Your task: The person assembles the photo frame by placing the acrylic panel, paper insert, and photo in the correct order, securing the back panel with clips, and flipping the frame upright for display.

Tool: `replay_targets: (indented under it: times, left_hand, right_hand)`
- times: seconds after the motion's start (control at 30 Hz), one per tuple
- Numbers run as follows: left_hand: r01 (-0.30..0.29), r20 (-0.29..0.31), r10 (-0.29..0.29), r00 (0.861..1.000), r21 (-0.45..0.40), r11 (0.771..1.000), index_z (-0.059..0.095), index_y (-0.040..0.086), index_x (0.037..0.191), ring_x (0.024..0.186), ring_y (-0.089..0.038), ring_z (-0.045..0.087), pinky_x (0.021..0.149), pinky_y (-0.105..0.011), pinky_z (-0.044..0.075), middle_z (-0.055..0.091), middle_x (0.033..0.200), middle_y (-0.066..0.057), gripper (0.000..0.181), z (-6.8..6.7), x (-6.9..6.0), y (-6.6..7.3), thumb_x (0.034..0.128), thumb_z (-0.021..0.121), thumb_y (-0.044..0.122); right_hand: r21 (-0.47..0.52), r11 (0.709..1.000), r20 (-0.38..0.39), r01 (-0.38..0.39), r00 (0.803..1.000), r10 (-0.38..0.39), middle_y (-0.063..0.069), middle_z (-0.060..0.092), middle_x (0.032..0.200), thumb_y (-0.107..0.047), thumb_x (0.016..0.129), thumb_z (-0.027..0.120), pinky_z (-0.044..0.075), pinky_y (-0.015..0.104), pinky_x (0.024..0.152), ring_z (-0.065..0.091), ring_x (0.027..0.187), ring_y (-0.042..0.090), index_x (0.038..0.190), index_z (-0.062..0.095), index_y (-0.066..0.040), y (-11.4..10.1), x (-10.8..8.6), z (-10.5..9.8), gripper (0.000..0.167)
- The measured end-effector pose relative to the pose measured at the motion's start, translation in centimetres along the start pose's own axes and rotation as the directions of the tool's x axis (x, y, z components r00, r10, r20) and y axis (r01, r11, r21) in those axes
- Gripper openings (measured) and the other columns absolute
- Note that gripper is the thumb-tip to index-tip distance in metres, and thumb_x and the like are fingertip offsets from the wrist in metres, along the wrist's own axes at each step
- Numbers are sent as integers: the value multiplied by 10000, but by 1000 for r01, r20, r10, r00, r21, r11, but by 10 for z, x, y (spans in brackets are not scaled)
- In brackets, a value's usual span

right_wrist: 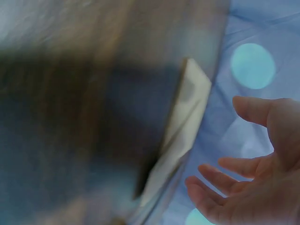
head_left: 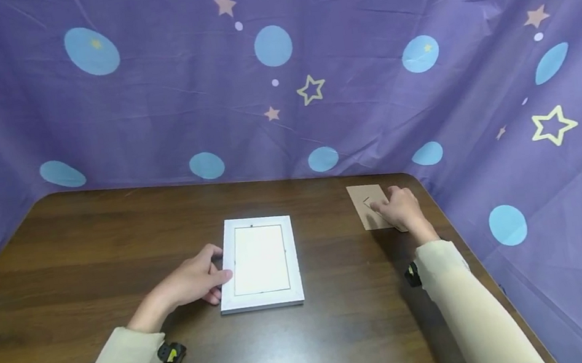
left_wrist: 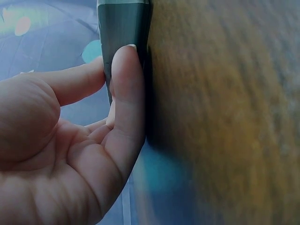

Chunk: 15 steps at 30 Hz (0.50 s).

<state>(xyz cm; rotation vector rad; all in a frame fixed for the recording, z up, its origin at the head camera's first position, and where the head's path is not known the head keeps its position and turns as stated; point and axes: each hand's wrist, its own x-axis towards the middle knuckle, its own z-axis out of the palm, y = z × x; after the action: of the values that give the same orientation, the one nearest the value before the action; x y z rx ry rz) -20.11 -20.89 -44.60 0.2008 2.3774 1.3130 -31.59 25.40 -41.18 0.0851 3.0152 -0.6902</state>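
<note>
A white picture frame [head_left: 291, 259] lies flat on the wooden table, with a thin dark outline around its white middle. My left hand [head_left: 195, 278] grips the frame's left edge, thumb on its face and fingers along its side. In the left wrist view, that hand [left_wrist: 89, 126] pinches the grey-looking frame edge [left_wrist: 119, 28]. At the far right, my right hand [head_left: 402, 208] hovers over a brown backing board [head_left: 364, 208] with a dark mark on it. The right wrist view shows this hand [right_wrist: 248, 173] with spread fingers, apart from the blurred board [right_wrist: 190, 108].
The brown wooden table [head_left: 127, 248] has rounded far corners. A purple curtain [head_left: 171, 86] with stars and blue dots hangs behind it and along the right side. The backing board lies close to the table's right edge.
</note>
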Motion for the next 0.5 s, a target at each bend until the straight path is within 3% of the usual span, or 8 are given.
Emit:
replay_targets:
  times: [0.23, 0.5]
  left_hand:
    - [8, -2, -8, 1000, 11, 1000, 311, -78, 1538, 703, -226, 654, 672, -377, 620, 625, 909, -151, 658, 0, 0, 2, 1067, 664, 215]
    - [7, 2, -7, 1000, 8, 1000, 311, -76, 1534, 697, -222, 649, 670, -374, 624, 620, 898, -149, 653, 0, -1, 2, 1064, 667, 204]
  right_hand:
    - [-57, 997, 31, -60, 998, 62, 422, 321, 1564, -447, 1040, 614, 370, 692, 1142, 368, 1363, 635, 1562, 337, 152, 16, 11, 14, 841]
    - [-109, 988, 27, -105, 994, 108, 383, 410, 1430, -448, 1001, 620, 412, 674, 1080, 407, 1280, 581, 1382, 536, 154, 20, 16, 24, 718]
